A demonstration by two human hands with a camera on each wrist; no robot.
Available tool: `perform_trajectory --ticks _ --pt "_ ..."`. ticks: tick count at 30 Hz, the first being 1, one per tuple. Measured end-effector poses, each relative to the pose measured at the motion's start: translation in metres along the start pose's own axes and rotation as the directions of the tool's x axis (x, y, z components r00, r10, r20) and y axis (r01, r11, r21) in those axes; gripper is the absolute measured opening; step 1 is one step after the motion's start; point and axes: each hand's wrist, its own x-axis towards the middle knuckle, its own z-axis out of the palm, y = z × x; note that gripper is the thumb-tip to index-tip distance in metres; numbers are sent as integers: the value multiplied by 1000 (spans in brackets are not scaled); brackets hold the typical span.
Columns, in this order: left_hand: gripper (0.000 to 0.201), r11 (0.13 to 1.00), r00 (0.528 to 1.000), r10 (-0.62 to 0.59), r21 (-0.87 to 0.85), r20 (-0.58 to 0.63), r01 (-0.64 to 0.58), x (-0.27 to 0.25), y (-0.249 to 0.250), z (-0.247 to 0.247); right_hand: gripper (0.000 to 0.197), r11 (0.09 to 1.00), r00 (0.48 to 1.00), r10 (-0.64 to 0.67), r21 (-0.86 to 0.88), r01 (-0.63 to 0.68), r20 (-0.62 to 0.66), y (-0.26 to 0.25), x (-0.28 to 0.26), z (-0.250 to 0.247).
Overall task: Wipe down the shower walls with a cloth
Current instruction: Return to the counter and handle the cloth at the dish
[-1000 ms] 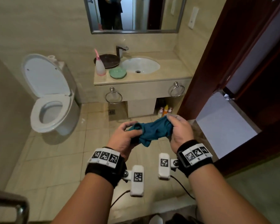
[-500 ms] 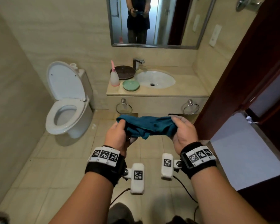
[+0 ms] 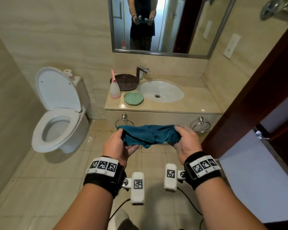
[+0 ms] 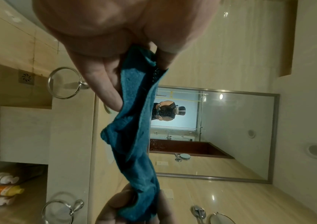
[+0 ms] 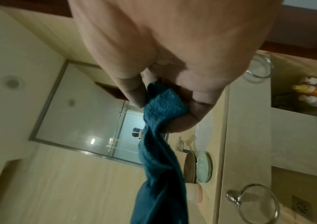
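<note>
A teal cloth [image 3: 148, 135] hangs stretched sideways between both hands, in front of the vanity. My left hand [image 3: 119, 143] pinches its left end, thumb on top and fingers underneath. My right hand [image 3: 184, 138] grips the right end. In the left wrist view the cloth [image 4: 134, 136] runs from the left fingers [image 4: 104, 84] down to the other hand. In the right wrist view the cloth [image 5: 159, 159] is clamped between thumb and fingers [image 5: 196, 109]. The beige tiled wall [image 3: 65, 39] stands behind the toilet and sink.
A white toilet [image 3: 56, 117] with its lid up stands at the left. The vanity [image 3: 165, 112] holds a sink [image 3: 161, 93], a green dish [image 3: 133, 98], a dark plate [image 3: 125, 82] and a pink-topped bottle [image 3: 115, 88]. A mirror [image 3: 165, 25] hangs above. A dark wooden door frame [image 3: 249, 97] is at the right.
The hands have drawn apart, pulling the bunched cloth out into a wider strip. The head view has tilted up, showing more of the mirror and wall.
</note>
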Motion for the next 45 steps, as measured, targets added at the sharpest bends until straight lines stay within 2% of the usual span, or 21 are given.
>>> perform_trajectory --ticks 5,10,12,16,20,22,24,25,29,32,34,36,38,41,43,45 --pt "32 998 999 -36 51 23 34 99 26 14 13 986 999 9 -167 0 52 2 75 58" --pt "29 992 995 -72 108 71 64 174 59 29 11 964 988 38 -265 4 152 6 139 121" --pt "32 986 989 -98 143 111 81 193 70 37 10 959 982 60 -282 -7 178 9 158 138" --pt "33 970 971 -174 196 162 141 219 84 55 33 944 961 118 -330 -30 250 17 192 164" --pt "26 961 969 -163 251 186 113 256 91 65 54 925 957 120 -381 -10 265 21 237 181" --pt "26 955 970 -160 276 183 106 277 92 67 43 918 959 103 -398 11 263 26 262 181" --pt "27 940 974 -158 327 162 98 297 94 72 20 930 967 114 -366 -24 227 30 292 177" --pt "25 931 980 -148 355 135 92 309 95 75 17 937 970 136 -343 -59 203 32 309 176" --pt "17 899 996 -85 431 -5 79 358 107 86 19 959 951 269 -131 -250 154 31 374 188" --pt "29 915 993 -71 391 -90 101 389 115 103 28 924 911 381 -18 -383 157 21 421 206" --pt "34 931 992 -82 349 -91 109 409 119 115 30 908 883 417 -50 -416 216 15 447 219" --pt "29 933 994 -61 349 -87 88 430 116 123 25 897 851 442 -125 -425 284 12 465 232" --pt "23 934 990 -29 350 -138 76 449 111 125 20 890 835 454 -214 -404 312 16 480 239" --pt "26 941 977 -17 327 -212 88 474 99 123 17 872 841 441 -371 -319 313 24 498 236" --pt "24 941 974 -31 322 -223 103 490 89 122 17 852 845 427 -456 -257 322 29 511 233" --pt "20 946 975 -47 303 -219 114 504 80 120 24 830 841 410 -527 -182 354 39 521 231"
